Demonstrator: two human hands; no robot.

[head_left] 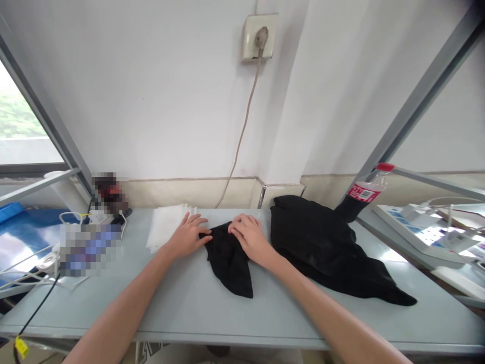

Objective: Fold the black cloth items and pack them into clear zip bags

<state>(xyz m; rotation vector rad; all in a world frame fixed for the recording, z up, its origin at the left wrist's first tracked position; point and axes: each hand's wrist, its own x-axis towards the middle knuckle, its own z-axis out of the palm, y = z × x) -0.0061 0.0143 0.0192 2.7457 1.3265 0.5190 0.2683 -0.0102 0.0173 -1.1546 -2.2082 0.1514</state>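
Observation:
A small piece of black cloth point(229, 263) lies partly folded on the grey table, tapering to a point toward the front edge. My left hand point(187, 235) is at its upper left corner, fingers spread, with the thumb and a fingertip touching the cloth's edge. At the upper right corner, my right hand point(248, 236) has its fingers bent and close together on the cloth, gripping its edge; the fingertips are partly hidden. To the right of that hand spreads a larger black cloth point(318, 242), rumpled.
Thin white sheets or bags point(162, 227) are stacked behind my left hand. A cola bottle point(364, 194) with a red cap stands behind the larger cloth. Cables and a blurred item point(91, 250) lie at left. A cord point(246, 111) hangs from the wall socket point(248, 38).

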